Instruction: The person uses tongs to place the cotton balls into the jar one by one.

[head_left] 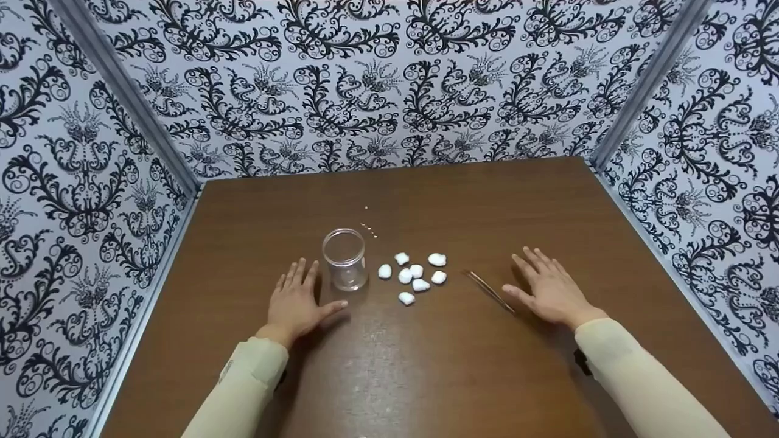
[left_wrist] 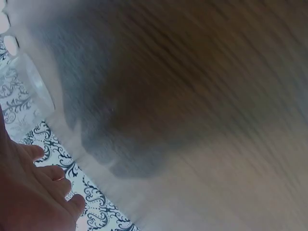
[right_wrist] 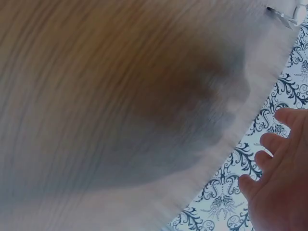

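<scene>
A clear jar (head_left: 347,261) without a lid stands upright left of centre on the table. Beside it lie several white cotton balls (head_left: 406,277) in a loose cluster. Tweezers (head_left: 490,292) lie at a slant to the right of the cotton balls. My left hand (head_left: 298,304), fingers spread and holding nothing, is just left of the jar. To the right of the tweezers is my right hand (head_left: 551,292), also with fingers extended and nothing held. The left wrist view shows part of the jar (left_wrist: 29,94); the right wrist view catches the tweezers (right_wrist: 283,17) at its upper corner.
The brown wooden table (head_left: 389,377) is bounded by patterned panels (head_left: 389,85) at the back and both sides. Small pale specks (head_left: 369,229) are on the table behind the jar.
</scene>
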### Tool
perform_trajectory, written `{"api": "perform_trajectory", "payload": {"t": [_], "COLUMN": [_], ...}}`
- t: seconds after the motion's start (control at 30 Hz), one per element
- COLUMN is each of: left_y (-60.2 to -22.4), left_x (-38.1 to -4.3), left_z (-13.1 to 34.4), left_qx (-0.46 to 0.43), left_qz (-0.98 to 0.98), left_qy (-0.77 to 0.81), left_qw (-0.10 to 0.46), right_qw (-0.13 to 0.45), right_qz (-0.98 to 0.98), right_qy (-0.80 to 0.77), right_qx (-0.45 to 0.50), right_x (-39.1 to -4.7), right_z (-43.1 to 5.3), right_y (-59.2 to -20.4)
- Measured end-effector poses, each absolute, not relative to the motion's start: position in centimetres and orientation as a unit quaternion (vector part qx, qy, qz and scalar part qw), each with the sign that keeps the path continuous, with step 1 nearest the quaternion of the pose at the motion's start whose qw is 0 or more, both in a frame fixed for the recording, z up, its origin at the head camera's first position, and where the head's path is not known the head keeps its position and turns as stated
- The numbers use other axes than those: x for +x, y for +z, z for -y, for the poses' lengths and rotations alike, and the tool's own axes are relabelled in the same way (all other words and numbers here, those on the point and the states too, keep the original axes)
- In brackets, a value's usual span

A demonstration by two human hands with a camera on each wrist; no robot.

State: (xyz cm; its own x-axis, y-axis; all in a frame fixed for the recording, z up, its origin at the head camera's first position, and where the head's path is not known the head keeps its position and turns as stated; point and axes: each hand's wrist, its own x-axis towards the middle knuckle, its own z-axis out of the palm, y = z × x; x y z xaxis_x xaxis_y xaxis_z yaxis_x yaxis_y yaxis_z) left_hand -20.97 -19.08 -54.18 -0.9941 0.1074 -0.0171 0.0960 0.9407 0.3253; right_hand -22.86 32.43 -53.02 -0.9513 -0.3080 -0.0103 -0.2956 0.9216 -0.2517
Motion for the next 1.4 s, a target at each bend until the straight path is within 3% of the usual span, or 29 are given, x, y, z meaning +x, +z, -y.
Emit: {"api": "perform_trajectory", "payload": {"t": [0.6,1.4], "left_y": [-54.1,-54.4], "left_x": [-23.6,-23.5], "left_z": [16.2,15.0], "left_qx": [-0.041,-0.056], "left_qz": [-0.930,-0.933], "left_qy": [0.366,0.356], "left_qw": [0.008,-0.001], "right_qw": [0.007,-0.003], "right_qz": [-0.976,-0.975], "right_qy": [-0.068,-0.060], "right_qx": [-0.206,-0.214], "right_x": [-23.1,-23.4], "right_z": [-28.0,-26.5], "right_y": [-51.2,-52.9]}}
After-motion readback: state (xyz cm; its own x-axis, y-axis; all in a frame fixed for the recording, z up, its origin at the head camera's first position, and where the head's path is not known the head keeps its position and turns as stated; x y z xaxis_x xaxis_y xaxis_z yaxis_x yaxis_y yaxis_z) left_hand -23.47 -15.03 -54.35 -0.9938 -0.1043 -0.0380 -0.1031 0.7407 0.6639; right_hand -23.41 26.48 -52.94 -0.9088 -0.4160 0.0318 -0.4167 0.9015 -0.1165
